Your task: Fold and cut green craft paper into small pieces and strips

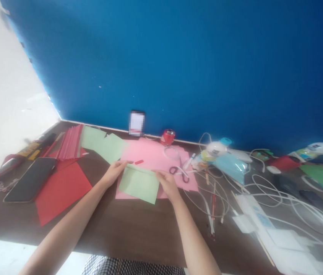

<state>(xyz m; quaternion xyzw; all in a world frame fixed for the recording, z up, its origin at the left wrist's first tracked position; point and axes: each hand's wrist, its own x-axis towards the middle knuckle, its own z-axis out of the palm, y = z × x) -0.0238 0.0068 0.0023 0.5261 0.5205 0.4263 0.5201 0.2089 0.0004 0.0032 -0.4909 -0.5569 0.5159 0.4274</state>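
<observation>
between both hands, over pink paper [150,152]: green paper [140,185], far edge apparently folded. left hand [116,171] pinching far left corner, right hand [167,183] far right. probably light, thin, easily creased; best taken by edges, softly. scissors [181,172] just right of grip.

1 dark-screened phone [31,179] at left, looped white cables [293,197] at right, blue wall [178,68] behind.
</observation>
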